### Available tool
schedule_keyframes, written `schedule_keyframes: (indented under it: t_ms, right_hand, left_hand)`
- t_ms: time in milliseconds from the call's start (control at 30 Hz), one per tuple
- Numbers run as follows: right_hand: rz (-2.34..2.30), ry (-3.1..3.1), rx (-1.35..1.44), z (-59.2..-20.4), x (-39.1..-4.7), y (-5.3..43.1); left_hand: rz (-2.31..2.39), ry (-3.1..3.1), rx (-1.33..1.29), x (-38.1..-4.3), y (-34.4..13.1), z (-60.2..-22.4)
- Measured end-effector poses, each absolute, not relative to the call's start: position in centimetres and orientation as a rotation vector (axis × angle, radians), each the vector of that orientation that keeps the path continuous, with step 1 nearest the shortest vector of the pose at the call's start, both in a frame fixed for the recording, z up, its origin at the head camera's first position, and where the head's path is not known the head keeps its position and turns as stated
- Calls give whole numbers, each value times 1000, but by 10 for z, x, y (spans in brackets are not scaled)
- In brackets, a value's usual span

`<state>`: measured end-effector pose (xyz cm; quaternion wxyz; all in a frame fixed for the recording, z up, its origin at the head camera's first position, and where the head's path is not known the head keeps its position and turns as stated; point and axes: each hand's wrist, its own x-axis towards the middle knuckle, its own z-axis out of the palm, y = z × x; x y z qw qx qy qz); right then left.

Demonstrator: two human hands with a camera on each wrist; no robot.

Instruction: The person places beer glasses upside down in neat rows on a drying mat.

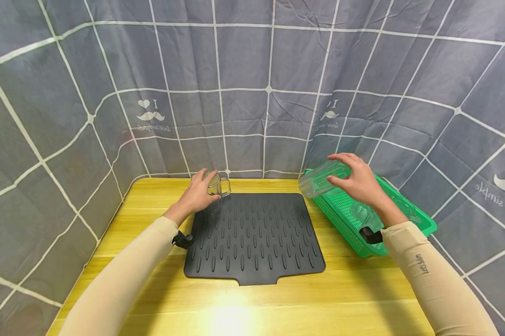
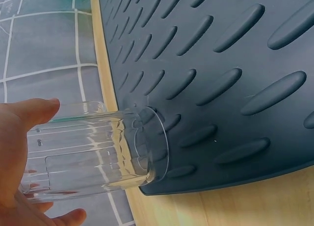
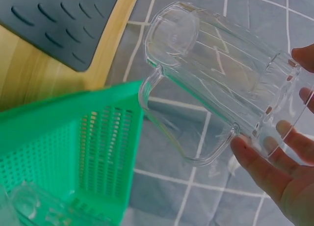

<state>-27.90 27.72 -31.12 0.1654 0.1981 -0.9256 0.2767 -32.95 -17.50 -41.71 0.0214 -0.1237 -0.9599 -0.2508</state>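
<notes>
At the back left corner of the black ribbed mat, my left hand grips a clear glass mug from above. Its handle points right, and in the left wrist view the mug's lower end meets the mat or sits just over it. My right hand holds another clear glass mug, tilted in the air over the near-left part of the green basket. Fingers and thumb wrap one end of this mug, and its handle shows in the right wrist view.
More clear glassware lies inside the green basket, partly hidden by my right forearm. Mat and basket rest on a yellow wooden table. A grey curtain with white lines stands behind and at both sides.
</notes>
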Motion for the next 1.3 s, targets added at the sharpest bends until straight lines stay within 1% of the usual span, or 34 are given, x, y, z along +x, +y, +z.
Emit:
schedule_keyframes:
  t_ms: [600,1033,1300]
  right_hand:
    - [1012,-2621,519,-335,-283,256]
    - [1315,-2616,425,-352,-284,249]
    - [1473,-2593,389,-361,-285,242]
  left_hand:
    - [-667,-2935,-389,-325,-169,-410]
    - [-644,-2738,-524,-306,-149,-400]
    - [-783,-2664,-618,-292,-132,-396]
